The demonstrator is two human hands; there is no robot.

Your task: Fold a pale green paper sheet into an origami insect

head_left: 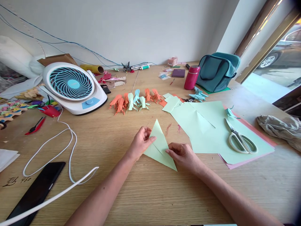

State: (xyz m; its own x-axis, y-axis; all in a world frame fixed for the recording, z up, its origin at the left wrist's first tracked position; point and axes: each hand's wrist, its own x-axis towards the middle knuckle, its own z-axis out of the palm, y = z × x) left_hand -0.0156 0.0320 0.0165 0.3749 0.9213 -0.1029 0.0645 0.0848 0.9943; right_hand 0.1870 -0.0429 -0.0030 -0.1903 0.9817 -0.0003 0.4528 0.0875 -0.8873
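Paper (160, 145), pale green and folded to a pointed kite-like shape, sits just below the centre of the frame, sharp point toward the top. From my station I cannot tell how much of it rests on the desk (113, 191).

Grip state: left grip (141, 140) pinches the left edge, thumb flat on the upper face. Right grip (184, 156) holds the right edge lower down, thumb on top; I cannot see its fingertips beneath.

Handling, my estimate: next to no weight, so lifting force is negligible. Fairly crisp, should take and keep a crease, yet bends readily if pushed from one side. Slip risk low to moderate on dry skin. Weak places: the narrow upper tip, easily blunted, and the thin lower-right corner. A slanting dark line crosses the lower part; I cannot tell crease from meeting edges, so I would not pull across it.

Where to take hold: I favour flat thumb pads near the two side edges, light pressure, tip left free. Scissors (235, 134) lie well apart at the right of the frame, on large green sheets (209, 139).
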